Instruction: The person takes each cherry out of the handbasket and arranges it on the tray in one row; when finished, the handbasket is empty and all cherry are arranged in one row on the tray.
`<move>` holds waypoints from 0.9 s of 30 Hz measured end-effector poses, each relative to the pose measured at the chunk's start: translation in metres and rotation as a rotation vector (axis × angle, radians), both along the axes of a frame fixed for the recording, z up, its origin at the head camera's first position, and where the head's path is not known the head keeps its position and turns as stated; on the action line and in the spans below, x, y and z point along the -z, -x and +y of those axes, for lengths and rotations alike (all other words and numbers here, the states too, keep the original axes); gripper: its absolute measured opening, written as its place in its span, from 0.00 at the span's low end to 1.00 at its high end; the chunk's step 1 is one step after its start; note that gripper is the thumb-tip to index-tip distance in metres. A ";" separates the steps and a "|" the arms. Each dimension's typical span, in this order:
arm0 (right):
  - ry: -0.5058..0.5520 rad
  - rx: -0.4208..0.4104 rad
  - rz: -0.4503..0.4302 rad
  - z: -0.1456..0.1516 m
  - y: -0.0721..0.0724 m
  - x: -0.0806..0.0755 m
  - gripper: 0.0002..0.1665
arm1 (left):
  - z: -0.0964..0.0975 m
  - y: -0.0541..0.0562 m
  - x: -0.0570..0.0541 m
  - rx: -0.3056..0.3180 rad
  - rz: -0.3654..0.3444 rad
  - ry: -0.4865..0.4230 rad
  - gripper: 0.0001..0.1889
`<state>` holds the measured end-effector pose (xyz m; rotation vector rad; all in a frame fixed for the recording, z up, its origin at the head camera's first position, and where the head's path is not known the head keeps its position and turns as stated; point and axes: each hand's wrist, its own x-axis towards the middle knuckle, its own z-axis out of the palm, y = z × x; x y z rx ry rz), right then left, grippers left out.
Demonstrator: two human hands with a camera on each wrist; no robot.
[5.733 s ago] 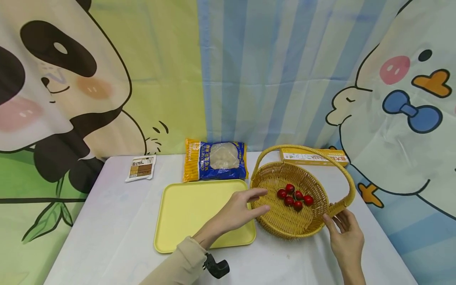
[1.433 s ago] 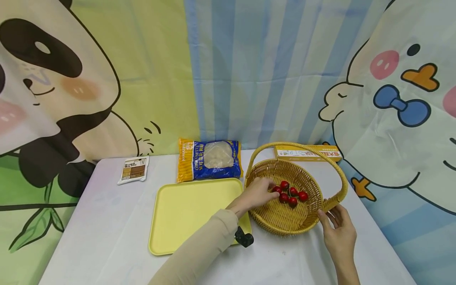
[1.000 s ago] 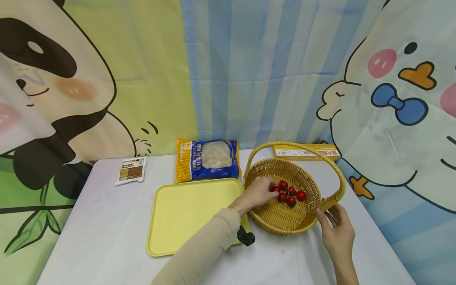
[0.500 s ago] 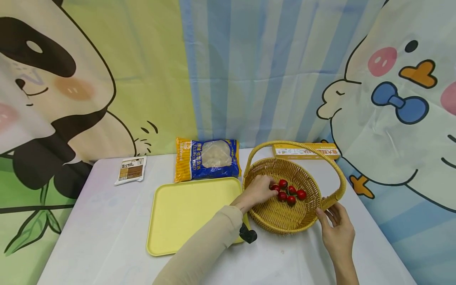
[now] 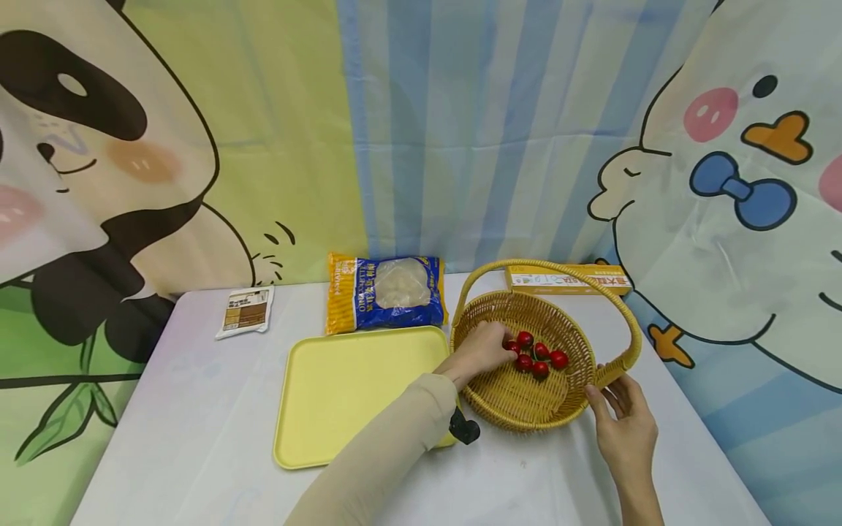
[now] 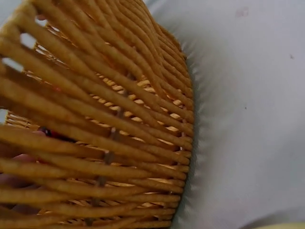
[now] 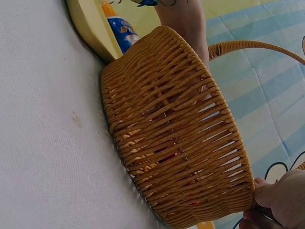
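A round wicker basket (image 5: 526,413) with an arched handle stands on the white table. Several red cherries (image 5: 540,370) with stems lie together inside it. My left hand (image 5: 483,348) reaches over the basket's left rim and pinches the leftmost cherry (image 5: 511,347), its fingertips partly covering it. At the basket's right side, my right hand (image 5: 628,431) grips the rim near the foot of the handle, thumb on the outside in the right wrist view. The left wrist view is mostly filled by the basket's woven wall (image 6: 119,119), which hides nearly all of that hand.
A yellow tray (image 5: 349,398) lies left of the basket, under my left forearm. Behind it is a blue and orange food bag (image 5: 395,294). A small white and brown packet (image 5: 245,312) lies at the back left, and a yellow box (image 5: 569,280) behind the basket.
Since the oldest frame, my left hand has moved from above the basket's left rim down to the cherries. The right hand keeps its hold on the basket. Over the last second little has moved.
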<state>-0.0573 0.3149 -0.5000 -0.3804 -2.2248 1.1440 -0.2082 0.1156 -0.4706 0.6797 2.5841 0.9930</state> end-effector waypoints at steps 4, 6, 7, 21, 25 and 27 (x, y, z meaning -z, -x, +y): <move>0.012 -0.033 0.029 0.002 0.001 0.002 0.32 | 0.002 0.001 0.003 -0.005 0.026 0.005 0.15; 0.008 -0.041 0.036 0.001 0.001 0.002 0.33 | 0.003 0.002 0.005 0.003 0.053 0.009 0.12; 0.007 -0.043 0.041 0.002 0.001 0.002 0.33 | 0.003 0.002 0.006 0.008 0.066 0.009 0.11; -0.033 -0.039 0.030 0.001 -0.001 -0.002 0.32 | 0.006 0.002 0.009 0.031 0.111 -0.006 0.12; -0.044 -0.023 0.014 0.001 -0.002 -0.001 0.31 | 0.007 0.001 0.009 0.026 0.100 -0.020 0.14; -0.045 -0.017 0.008 0.001 -0.003 -0.002 0.31 | 0.008 0.001 0.010 0.020 0.101 -0.027 0.14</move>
